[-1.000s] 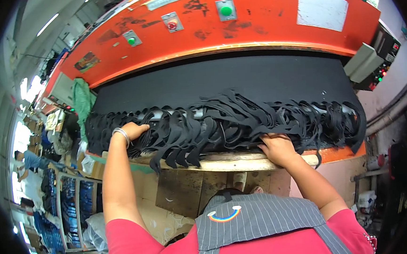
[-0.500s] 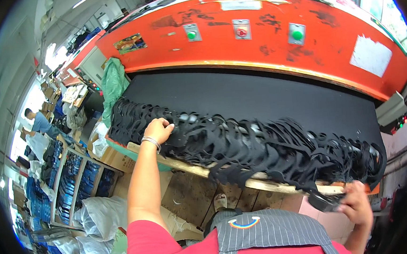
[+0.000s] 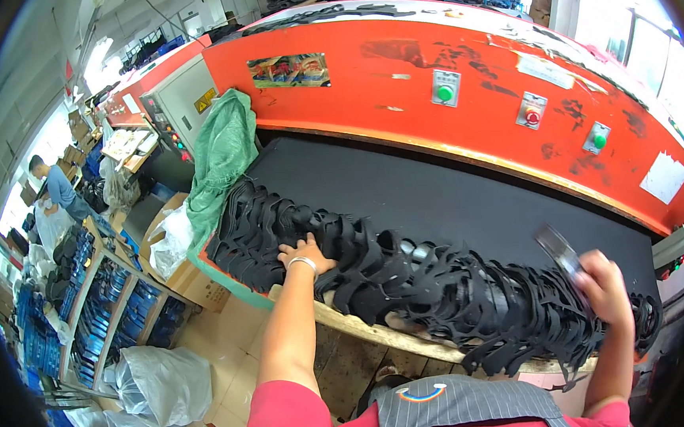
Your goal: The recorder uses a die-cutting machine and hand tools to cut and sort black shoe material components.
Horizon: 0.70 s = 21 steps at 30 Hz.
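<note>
Along the bed's near side runs a long heap of black cut strips (image 3: 450, 281), full of curved gaps. My left hand (image 3: 307, 255) lies on the strips toward the left, fingers spread, palm down, gripping nothing that I can see. At the right, my right hand (image 3: 603, 282) is closed around one end of a metal cutting die (image 3: 557, 251). The die is narrow, grey and shiny along its edge, smeared by motion. It is tilted above the far edge of the strips, over the flat black sheet (image 3: 427, 184).
A red press beam (image 3: 395, 59) with green and red buttons spans the far side. Green cloth (image 3: 224, 142) hangs at its left end. A worn wooden rail (image 3: 358, 329) edges the bed. To the left stand a rack (image 3: 114, 297), white bags (image 3: 163, 381) and another person (image 3: 59, 190).
The view has swung left. My right hand has lifted the die from the near edge to the strips' far side. My left hand now presses flat, fingers spread wider.
</note>
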{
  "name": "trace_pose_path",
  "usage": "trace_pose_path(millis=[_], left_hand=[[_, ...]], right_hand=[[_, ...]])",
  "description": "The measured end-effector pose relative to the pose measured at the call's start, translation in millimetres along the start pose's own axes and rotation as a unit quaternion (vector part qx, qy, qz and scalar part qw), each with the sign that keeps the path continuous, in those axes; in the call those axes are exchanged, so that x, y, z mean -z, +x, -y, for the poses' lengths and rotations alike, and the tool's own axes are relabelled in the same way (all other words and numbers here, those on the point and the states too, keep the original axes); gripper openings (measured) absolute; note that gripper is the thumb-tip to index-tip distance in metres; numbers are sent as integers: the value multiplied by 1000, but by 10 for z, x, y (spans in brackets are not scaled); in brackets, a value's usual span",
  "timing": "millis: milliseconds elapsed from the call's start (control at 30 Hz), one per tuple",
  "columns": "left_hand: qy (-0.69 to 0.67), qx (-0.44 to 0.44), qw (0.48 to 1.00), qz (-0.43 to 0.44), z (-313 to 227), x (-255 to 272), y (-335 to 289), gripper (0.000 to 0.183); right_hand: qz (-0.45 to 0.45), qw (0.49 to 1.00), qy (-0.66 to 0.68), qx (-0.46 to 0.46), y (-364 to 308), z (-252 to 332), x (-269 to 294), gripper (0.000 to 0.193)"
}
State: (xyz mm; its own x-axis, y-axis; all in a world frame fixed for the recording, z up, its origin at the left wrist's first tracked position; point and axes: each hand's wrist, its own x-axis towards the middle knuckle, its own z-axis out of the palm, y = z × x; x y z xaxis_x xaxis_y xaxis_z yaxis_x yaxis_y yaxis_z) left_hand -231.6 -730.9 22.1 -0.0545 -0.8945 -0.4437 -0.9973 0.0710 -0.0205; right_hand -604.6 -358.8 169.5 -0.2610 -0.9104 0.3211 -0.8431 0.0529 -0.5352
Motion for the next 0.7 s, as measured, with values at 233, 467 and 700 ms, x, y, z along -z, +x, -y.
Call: trace_pose_path(millis=[233,467,700], left_hand=[[31,-137,990,-21,262,238,90,78],[14,-163,982,-91,990,1529,-296,82],[-84,-347,901,-247,360,1161,139,50]], right_hand=[[14,942,-325,-86,1495,-833,-1870,22],[10,992,-123,-40,1473,-879,-1743,55],[63,885,-265,-378,254,-1421,-537,69]])
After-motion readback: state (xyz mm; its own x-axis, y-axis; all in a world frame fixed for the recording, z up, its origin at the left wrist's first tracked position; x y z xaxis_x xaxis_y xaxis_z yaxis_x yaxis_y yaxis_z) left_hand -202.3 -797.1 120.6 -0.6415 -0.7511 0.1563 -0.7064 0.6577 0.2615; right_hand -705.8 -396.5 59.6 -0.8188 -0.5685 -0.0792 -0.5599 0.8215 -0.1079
